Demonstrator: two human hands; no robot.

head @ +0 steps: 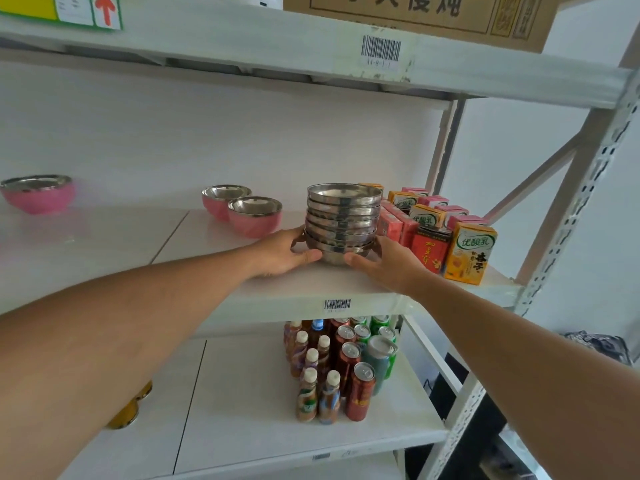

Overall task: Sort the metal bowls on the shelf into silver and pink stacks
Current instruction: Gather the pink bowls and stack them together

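Both hands, the left (pixel 287 252) and the right (pixel 384 261), gripped the base of the silver stack (pixel 343 221) on the shelf (pixel 311 285), beside the drink cartons (pixel 469 252). The silver pile looked finished. Next, the three pink bowls, two nearby (pixel 254 216) and one far left (pixel 38 194), needed gathering and nesting.

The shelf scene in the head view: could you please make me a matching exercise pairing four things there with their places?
Things:
1. silver bowl stack
2. lone pink bowl
3. pair of pink bowls
4. drink cartons

Places:
A. far left of the middle shelf
B. between the left hand and right hand
C. right end of the middle shelf
D. just left of the silver stack

Pairs: 1-B, 2-A, 3-D, 4-C
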